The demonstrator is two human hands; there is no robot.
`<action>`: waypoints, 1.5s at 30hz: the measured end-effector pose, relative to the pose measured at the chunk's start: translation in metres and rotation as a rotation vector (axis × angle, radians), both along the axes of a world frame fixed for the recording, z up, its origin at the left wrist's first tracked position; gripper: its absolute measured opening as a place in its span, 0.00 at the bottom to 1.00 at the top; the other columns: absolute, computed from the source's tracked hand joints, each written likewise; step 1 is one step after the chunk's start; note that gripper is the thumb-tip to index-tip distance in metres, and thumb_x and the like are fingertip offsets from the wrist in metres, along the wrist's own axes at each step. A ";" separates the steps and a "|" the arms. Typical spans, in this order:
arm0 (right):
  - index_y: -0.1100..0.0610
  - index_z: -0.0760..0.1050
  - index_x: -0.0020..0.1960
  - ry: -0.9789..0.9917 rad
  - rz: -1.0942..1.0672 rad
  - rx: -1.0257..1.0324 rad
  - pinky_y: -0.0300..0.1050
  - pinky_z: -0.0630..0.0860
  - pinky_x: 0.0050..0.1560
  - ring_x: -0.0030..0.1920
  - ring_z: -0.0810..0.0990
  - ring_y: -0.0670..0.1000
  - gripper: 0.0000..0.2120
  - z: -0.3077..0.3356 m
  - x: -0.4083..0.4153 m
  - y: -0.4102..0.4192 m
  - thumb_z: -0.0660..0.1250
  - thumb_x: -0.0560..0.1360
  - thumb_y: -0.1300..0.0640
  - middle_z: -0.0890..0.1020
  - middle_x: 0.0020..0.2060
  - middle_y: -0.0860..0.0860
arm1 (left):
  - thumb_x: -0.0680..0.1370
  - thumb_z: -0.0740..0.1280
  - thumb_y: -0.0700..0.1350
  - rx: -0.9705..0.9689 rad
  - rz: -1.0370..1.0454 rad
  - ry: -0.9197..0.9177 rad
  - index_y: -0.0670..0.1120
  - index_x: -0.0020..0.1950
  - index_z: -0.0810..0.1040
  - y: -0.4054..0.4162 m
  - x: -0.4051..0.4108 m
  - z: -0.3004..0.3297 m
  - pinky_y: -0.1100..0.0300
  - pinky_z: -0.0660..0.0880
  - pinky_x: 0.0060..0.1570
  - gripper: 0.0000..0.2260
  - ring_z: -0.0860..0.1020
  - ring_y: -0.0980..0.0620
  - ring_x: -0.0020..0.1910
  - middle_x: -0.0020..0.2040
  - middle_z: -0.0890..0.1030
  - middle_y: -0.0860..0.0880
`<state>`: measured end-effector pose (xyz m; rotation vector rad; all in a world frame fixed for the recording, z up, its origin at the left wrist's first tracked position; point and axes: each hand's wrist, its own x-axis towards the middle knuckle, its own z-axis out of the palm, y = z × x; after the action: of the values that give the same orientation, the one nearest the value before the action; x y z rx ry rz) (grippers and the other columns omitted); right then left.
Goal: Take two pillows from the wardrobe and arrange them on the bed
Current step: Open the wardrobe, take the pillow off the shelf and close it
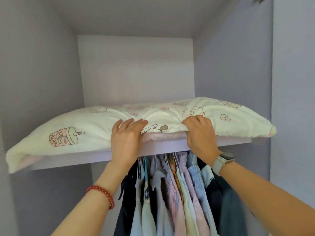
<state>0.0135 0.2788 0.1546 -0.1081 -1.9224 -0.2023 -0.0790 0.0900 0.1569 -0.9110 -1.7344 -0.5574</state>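
A cream pillow (95, 126) printed with cartoon animals and a bubble-tea cup lies across the lilac upper shelf (167, 147) of the wardrobe, its left end hanging over the shelf's edge. A pale pink layer (158, 136) shows just under it at the front; I cannot tell if that is a second pillow. My left hand (127, 133) lies on the pillow's front edge, fingers curled over the fabric. My right hand (199, 132), with a watch on the wrist, pinches the front edge further right.
Below the shelf hang several shirts and dark garments (170, 193) on hangers, close under my wrists. Lilac wardrobe walls (39, 74) close in on the left, right and back, and the space above the pillow is open.
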 end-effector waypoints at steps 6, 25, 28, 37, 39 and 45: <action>0.60 0.75 0.46 0.050 0.050 0.051 0.46 0.59 0.43 0.42 0.67 0.53 0.17 -0.034 0.107 -0.023 0.52 0.64 0.66 0.81 0.39 0.55 | 0.65 0.73 0.31 0.052 0.027 0.132 0.44 0.53 0.80 -0.026 0.108 -0.038 0.50 0.64 0.52 0.19 0.80 0.44 0.50 0.51 0.83 0.47; 0.67 0.73 0.42 -0.028 -0.062 -0.268 0.50 0.73 0.31 0.32 0.77 0.63 0.05 -0.095 0.296 -0.050 0.60 0.68 0.71 0.78 0.33 0.64 | 0.67 0.60 0.32 -0.082 -0.173 0.241 0.43 0.42 0.79 -0.027 0.265 -0.058 0.56 0.60 0.36 0.11 0.77 0.45 0.32 0.31 0.79 0.46; 0.66 0.73 0.45 -0.130 -0.126 -0.427 0.52 0.71 0.34 0.36 0.78 0.64 0.05 -0.132 0.320 -0.049 0.60 0.71 0.70 0.79 0.37 0.64 | 0.64 0.62 0.31 -0.197 -0.267 0.197 0.42 0.39 0.79 -0.012 0.272 -0.076 0.56 0.60 0.36 0.11 0.77 0.45 0.30 0.30 0.79 0.45; 0.57 0.76 0.54 -0.468 -0.185 -0.673 0.51 0.74 0.52 0.52 0.78 0.57 0.09 -0.235 0.415 -0.048 0.63 0.74 0.61 0.82 0.50 0.56 | 0.74 0.64 0.41 -0.550 -0.587 -0.495 0.44 0.48 0.80 0.022 0.305 -0.227 0.54 0.71 0.37 0.07 0.78 0.44 0.42 0.41 0.82 0.43; 0.58 0.74 0.57 -0.404 -0.211 -0.750 0.50 0.72 0.55 0.53 0.77 0.58 0.12 -0.255 0.435 -0.049 0.64 0.73 0.62 0.81 0.51 0.57 | 0.74 0.64 0.41 -0.622 -0.622 -0.523 0.45 0.47 0.79 0.036 0.317 -0.258 0.55 0.68 0.37 0.06 0.77 0.43 0.42 0.41 0.81 0.43; 0.61 0.53 0.71 -0.050 -0.303 -1.053 0.49 0.62 0.67 0.68 0.63 0.56 0.27 -0.279 0.457 -0.026 0.60 0.75 0.65 0.62 0.68 0.60 | 0.74 0.66 0.47 -0.789 -0.581 -0.642 0.50 0.48 0.77 0.078 0.339 -0.310 0.55 0.68 0.43 0.05 0.77 0.46 0.47 0.43 0.77 0.52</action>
<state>0.4709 0.2527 -0.1247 -1.0951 -1.8672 0.6315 0.2602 0.1679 -0.1529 -1.9981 -2.3237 -0.5726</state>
